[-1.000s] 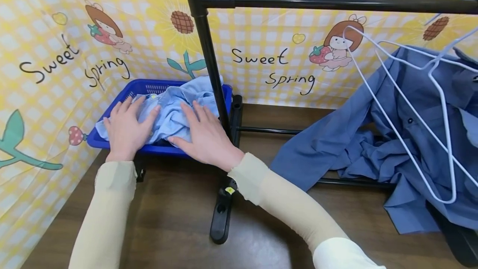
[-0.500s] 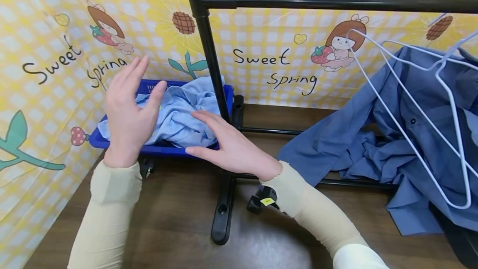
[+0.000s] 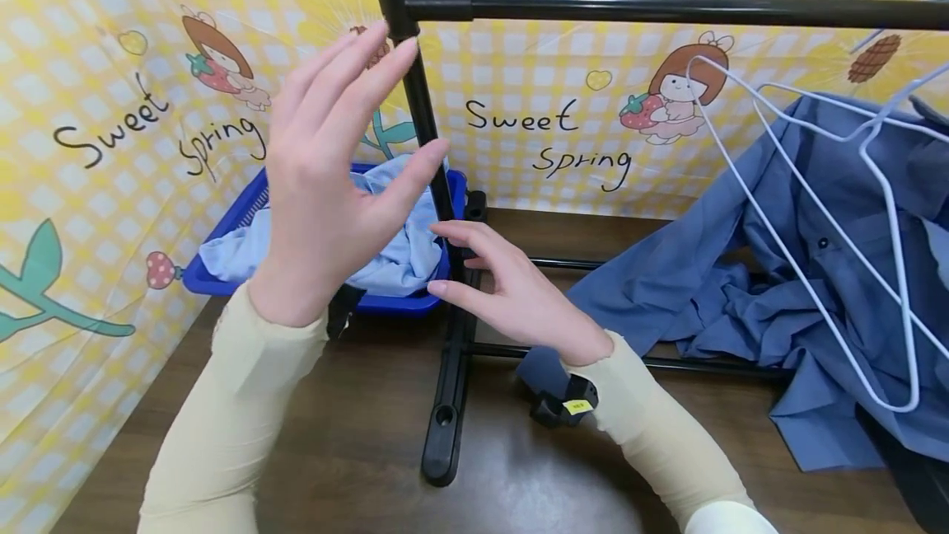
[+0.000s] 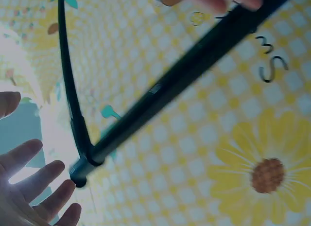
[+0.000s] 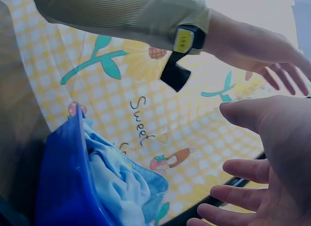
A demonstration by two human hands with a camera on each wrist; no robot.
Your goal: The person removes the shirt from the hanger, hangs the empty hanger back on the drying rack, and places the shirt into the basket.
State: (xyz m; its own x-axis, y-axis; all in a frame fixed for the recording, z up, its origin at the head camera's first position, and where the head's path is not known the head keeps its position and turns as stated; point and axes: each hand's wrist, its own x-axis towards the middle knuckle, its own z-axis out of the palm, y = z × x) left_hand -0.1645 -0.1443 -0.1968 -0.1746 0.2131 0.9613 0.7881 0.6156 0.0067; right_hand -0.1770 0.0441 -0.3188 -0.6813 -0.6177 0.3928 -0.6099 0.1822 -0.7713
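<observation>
The left hand (image 3: 326,180) is raised in front of the blue basket (image 3: 400,302), hiding much of its middle and back edge in the head view; its fingers and thumb are spread apart, and its grip is unclamped. The right hand (image 3: 515,291) is held off the basket's front right corner, near the black rack post (image 3: 419,97), its thumb and fingers also apart and holding nothing; whether its fingertips touch the post I cannot tell. Crumpled light-blue cloth (image 3: 402,262) lies in the basket, reaching the front left corner and bunched along the right edge. A black crossbar (image 3: 630,8) runs right from the post. Farther right, a dark-blue garment (image 3: 645,287) drapes over the rack's lower rails, behind white hangers (image 3: 904,303). A yellow-checked backdrop (image 3: 549,64) stands behind the rack.
</observation>
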